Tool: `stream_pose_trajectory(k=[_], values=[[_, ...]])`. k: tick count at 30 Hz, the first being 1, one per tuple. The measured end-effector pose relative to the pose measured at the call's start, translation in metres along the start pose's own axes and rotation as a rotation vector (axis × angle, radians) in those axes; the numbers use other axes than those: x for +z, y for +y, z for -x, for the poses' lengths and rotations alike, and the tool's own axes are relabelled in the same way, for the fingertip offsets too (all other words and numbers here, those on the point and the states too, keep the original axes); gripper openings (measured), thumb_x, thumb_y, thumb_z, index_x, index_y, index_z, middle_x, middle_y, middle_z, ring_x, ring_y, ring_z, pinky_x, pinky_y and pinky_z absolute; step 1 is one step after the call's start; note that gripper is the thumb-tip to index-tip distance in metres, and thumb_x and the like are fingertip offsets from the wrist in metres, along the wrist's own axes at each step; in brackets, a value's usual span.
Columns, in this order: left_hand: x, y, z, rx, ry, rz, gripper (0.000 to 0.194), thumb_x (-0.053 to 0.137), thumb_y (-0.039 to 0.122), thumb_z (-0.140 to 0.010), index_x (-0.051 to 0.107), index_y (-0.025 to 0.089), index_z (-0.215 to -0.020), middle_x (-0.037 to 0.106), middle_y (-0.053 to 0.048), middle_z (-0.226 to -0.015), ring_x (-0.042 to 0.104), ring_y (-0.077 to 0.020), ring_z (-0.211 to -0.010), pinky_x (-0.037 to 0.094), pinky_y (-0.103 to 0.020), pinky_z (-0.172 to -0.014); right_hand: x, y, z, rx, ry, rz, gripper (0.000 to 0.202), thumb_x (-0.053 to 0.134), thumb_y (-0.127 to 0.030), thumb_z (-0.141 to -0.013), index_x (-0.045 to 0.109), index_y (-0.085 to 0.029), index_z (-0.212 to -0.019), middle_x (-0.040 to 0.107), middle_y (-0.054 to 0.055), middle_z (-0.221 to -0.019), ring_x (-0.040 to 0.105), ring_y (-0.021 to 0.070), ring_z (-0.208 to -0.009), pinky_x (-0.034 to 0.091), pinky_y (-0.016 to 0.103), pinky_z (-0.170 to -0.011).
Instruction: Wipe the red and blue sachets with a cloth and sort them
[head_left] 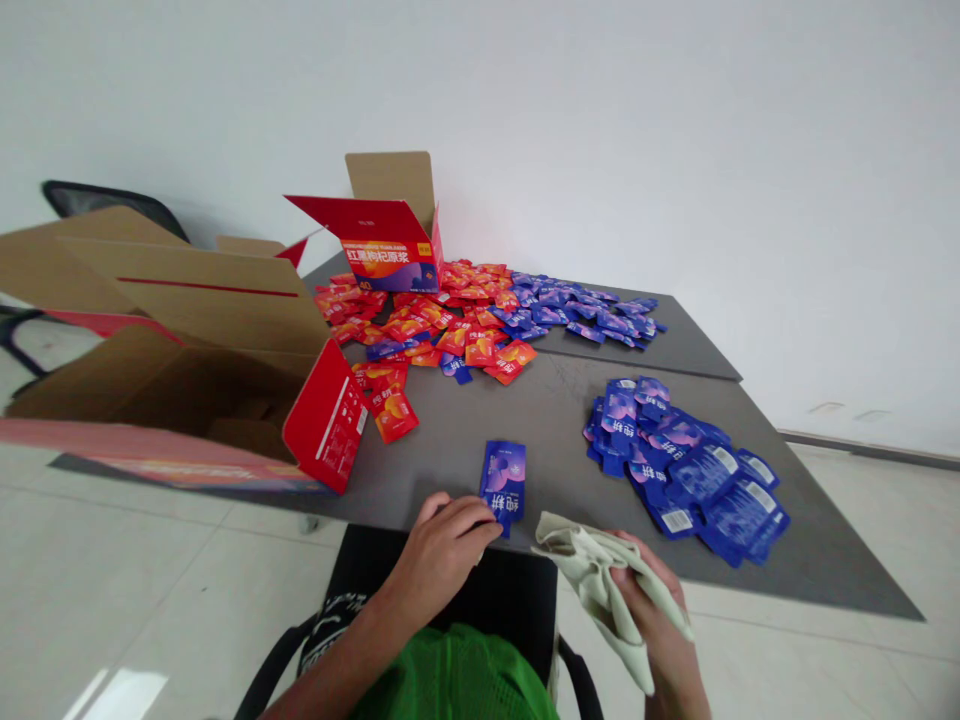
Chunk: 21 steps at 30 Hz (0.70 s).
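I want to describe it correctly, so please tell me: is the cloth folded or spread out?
Folded, loosely: the cloth is bunched in the right hand, with creases and overlapping layers visible.

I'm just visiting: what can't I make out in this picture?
All in the head view:
Most fingertips of the right hand: hidden by the cloth.
Whether the left hand pinches the lone blue sachet: the hand itself hides the contact.
Left end of the near box: cut off by the picture's left edge.
Inside of the far box: hidden by its front.
The lone sachet's finest print: too small.
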<state>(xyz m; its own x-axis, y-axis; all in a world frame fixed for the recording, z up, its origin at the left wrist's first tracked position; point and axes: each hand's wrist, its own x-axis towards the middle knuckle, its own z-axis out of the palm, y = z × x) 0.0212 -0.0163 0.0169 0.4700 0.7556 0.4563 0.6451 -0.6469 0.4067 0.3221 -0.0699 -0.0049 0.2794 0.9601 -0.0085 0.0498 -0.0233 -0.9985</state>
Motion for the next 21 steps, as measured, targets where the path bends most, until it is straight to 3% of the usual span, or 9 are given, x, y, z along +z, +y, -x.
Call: stream_pose_trajectory(k=[5,10,12,15,17,19,21], values=[[-0.018,-0.009,0.005,-0.021,0.002,-0.041,0.031,0.052,0.014,-0.104,0.073,0.028,-0.123,0.075,-0.003,-0.127,0.065,-0.0199,-0.126,0.041,-0.039,-0.101,0.008,-0.02,-0.011,-0.091,-0.014,0.188,0.038,0.087,-0.044,-0.078,0.083,-0.023,-0.109,0.083,0.011,-0.108,0.079,0.0324,-0.096,0.066,0.038,-0.079],[-0.009,0.001,0.018,0.039,0.022,-0.061,0.031,0.053,0.028,-0.107,0.067,0.023,-0.135,0.071,-0.007,-0.137,0.064,-0.0217,-0.13,0.041,-0.039,-0.109,0.042,-0.067,-0.044,-0.516,-0.01,0.305,0.03,0.079,-0.031,-0.089,0.078,-0.03,-0.119,0.079,0.006,-0.12,0.075,0.0272,-0.107,0.06,0.04,-0.095],[-0.003,0.001,0.021,0.081,0.01,-0.056,0.032,0.053,0.029,-0.107,0.067,0.023,-0.135,0.071,-0.007,-0.137,0.064,-0.0216,-0.13,0.043,-0.039,-0.109,0.062,-0.08,-0.056,-0.674,-0.113,0.381,0.033,0.074,-0.024,-0.093,0.075,-0.03,-0.125,0.077,0.007,-0.122,0.073,0.0255,-0.11,0.057,0.038,-0.096],[0.004,-0.004,0.022,0.111,0.014,-0.054,0.029,0.052,0.027,-0.108,0.069,0.023,-0.131,0.074,-0.006,-0.131,0.067,-0.0218,-0.124,0.045,-0.039,-0.108,0.09,-0.082,-0.069,-0.86,-0.467,0.577,0.042,0.065,-0.015,-0.097,0.068,-0.03,-0.137,0.075,0.008,-0.129,0.071,0.023,-0.11,0.055,0.036,-0.093],[0.005,-0.009,0.021,0.114,0.022,-0.046,0.027,0.051,0.023,-0.108,0.07,0.023,-0.126,0.077,-0.005,-0.125,0.069,-0.0212,-0.119,0.046,-0.039,-0.105,0.102,-0.075,-0.08,-0.907,-0.681,0.723,0.048,0.062,-0.007,-0.096,0.066,-0.029,-0.138,0.074,0.007,-0.132,0.069,0.0222,-0.11,0.053,0.036,-0.094],[0.006,-0.011,0.021,0.119,0.024,-0.034,0.028,0.049,0.019,-0.108,0.07,0.023,-0.126,0.077,-0.004,-0.125,0.069,-0.0207,-0.119,0.047,-0.039,-0.103,0.105,-0.067,-0.098,-0.895,-0.729,0.828,0.048,0.062,-0.005,-0.095,0.066,-0.027,-0.138,0.072,0.007,-0.135,0.067,0.0226,-0.112,0.051,0.037,-0.096],[0.006,-0.012,0.021,0.124,0.033,-0.021,0.028,0.048,0.019,-0.108,0.069,0.023,-0.127,0.076,-0.004,-0.129,0.068,-0.0203,-0.123,0.047,-0.038,-0.102,0.102,-0.065,-0.12,-0.875,-0.63,0.892,0.046,0.063,-0.006,-0.095,0.066,-0.023,-0.137,0.072,0.01,-0.135,0.066,0.0239,-0.108,0.051,0.038,-0.093]])
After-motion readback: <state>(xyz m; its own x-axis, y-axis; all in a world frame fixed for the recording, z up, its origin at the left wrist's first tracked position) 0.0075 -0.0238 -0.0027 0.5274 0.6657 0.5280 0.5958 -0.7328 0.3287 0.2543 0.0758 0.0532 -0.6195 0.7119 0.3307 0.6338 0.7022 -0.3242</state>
